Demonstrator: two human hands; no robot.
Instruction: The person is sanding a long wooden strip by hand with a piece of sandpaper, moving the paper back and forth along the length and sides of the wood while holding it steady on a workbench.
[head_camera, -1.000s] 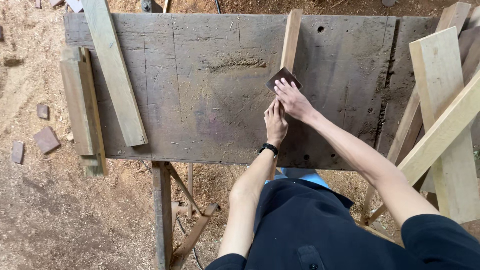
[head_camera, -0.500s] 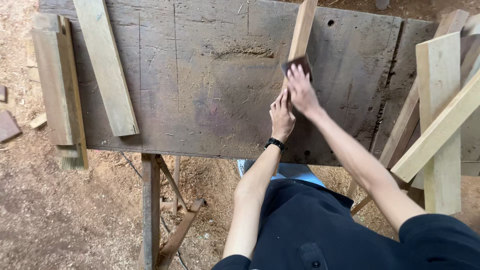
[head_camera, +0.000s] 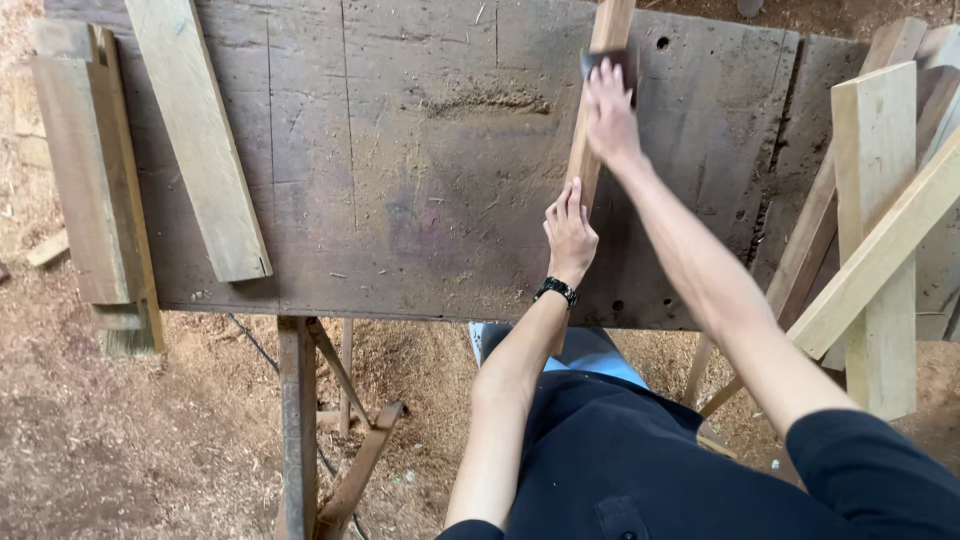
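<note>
1. Head view. A narrow wooden strip (head_camera: 592, 130) lies on a worn grey bench (head_camera: 400, 200), running from the near middle of the top toward the far edge, tilted slightly right at its far end.
2. Left hand (head_camera: 570, 232): laid flat on the near end of the strip, fingers straight and together, pressing it to the bench. Nothing is clasped; the hand is open. A black watch (head_camera: 557, 291) sits on the wrist.
3. Right hand (head_camera: 610, 115): reached far forward along the strip, fingers bent over a dark sanding pad (head_camera: 606, 62) and pressing it onto the strip's top face. The grip is closed on the pad.
4. The 2 hands are apart along the same strip, left near, right far.
5. On the bench's left part, 1 pale plank (head_camera: 200, 140) lies at a slant, its near end close to the front edge. Further left, a stack of boards (head_camera: 90, 170) overhangs the bench's left edge.
6. At the right, several pale boards (head_camera: 880, 230) lean crosswise against the bench end.
7. Under the bench: wooden trestle legs (head_camera: 300, 430) on a floor covered in sawdust (head_camera: 120, 430).
8. The person's dark clothing (head_camera: 650, 460) fills the lower middle of the frame.
</note>
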